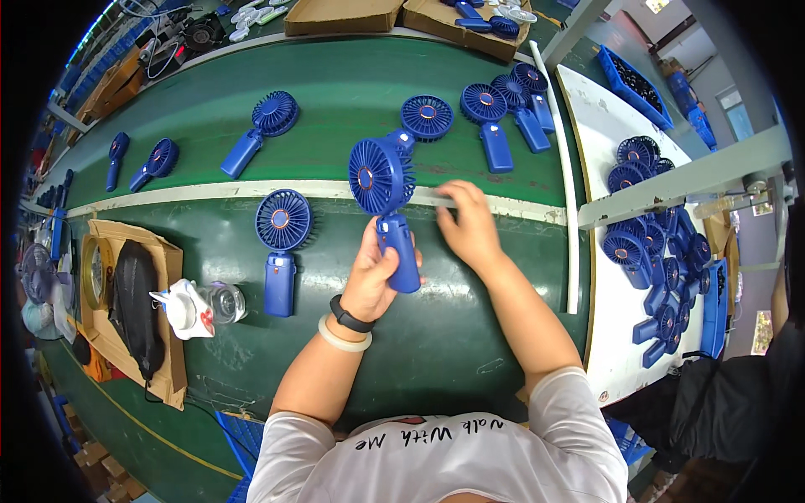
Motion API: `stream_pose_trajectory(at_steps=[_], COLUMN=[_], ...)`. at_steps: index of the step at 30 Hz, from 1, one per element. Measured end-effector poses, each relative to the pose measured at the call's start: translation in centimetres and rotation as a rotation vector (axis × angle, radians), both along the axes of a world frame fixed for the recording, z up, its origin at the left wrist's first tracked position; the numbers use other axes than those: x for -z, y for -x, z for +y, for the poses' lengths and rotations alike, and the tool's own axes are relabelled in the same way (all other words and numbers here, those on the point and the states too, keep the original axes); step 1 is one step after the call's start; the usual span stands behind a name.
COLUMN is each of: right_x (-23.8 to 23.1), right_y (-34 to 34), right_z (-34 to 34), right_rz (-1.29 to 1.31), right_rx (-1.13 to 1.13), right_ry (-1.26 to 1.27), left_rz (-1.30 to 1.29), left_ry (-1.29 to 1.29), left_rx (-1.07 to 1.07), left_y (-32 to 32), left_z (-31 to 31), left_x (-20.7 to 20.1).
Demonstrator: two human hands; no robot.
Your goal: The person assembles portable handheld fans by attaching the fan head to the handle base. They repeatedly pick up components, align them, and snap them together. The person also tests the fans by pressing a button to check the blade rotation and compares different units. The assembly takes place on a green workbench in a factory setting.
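Note:
A blue handheld fan (399, 258) stands upright in my left hand (369, 272), whose fingers and thumb wrap round its handle. To its right, my right hand (471, 222) hovers near the pale strip, thumb apart from the bent fingers and nothing visible in it. Another blue fan (427, 118) lies just beyond, its handle partly hidden by the held one. On the near green surface, left of my left hand, lies a further fan (279, 285). Several more fans lie on the green belt, among them one (274, 113) at left and one (496, 147) at right.
A white side table (605, 335) at right bears many blue fans, behind a white rail (573, 251) and a metal post (688, 180). At left are a clear jar (226, 303) and a cardboard tray (172, 352) with a black pouch (137, 302). Cardboard boxes (340, 17) line the far side.

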State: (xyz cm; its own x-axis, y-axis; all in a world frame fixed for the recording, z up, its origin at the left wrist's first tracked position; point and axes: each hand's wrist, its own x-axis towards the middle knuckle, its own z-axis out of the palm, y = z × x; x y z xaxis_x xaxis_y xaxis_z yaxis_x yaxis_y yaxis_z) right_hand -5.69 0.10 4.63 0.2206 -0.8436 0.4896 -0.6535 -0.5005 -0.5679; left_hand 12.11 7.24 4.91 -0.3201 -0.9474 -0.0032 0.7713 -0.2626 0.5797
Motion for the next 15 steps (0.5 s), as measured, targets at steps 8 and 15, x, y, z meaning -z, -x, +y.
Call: stream_pose_trajectory(at_steps=[8,15], right_x=[-0.5,-0.8], right_y=[-8.7,-5.2], right_z=[-5.1,-6.9], right_rz=[0.322,0.351], right_rx=[0.067,0.158], right_ry=[-0.004,0.006], left_rz=[0.185,-0.12], left_ry=[-0.008,-0.026], left_rx=[0.029,-0.12], left_y=[-0.7,0.3], left_z=[-0.3,-0.4], left_x=[0.4,-0.5])
